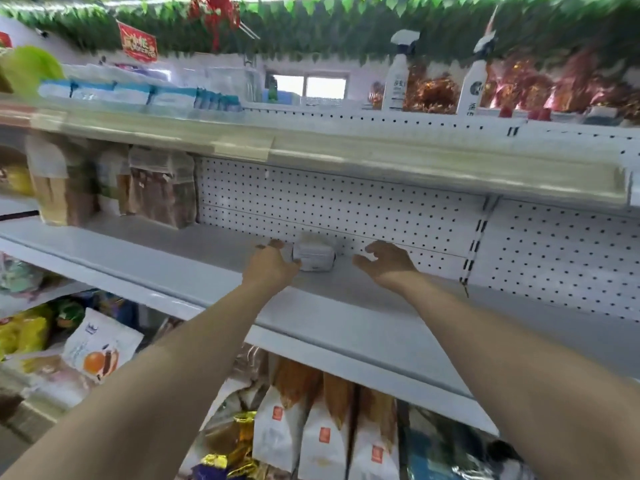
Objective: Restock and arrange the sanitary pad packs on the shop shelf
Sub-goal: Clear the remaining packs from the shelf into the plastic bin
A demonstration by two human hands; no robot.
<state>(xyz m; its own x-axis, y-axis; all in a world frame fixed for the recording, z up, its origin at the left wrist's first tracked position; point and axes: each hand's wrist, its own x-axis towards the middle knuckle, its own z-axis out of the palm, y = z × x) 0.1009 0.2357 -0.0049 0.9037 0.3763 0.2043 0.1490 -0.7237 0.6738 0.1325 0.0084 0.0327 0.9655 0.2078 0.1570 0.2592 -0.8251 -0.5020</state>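
A small white pad pack (316, 255) stands on the grey middle shelf (194, 265), close to the pegboard back wall. My left hand (272, 263) reaches in and touches the pack's left end, fingers curled against it. My right hand (386, 261) hovers just right of the pack, apart from it, fingers loosely bent and holding nothing. More light-blue and white pad packs (138, 93) lie in a row on the top shelf at the left. The picture is blurred.
Brown paper-window bags (159, 188) stand on the middle shelf at the left. Two white spray bottles (398, 71) and red decorations sit on the top shelf at the right. White-and-brown bags (322, 431) and snack packs fill the shelf below. Pegboard (346, 202) backs the shelf.
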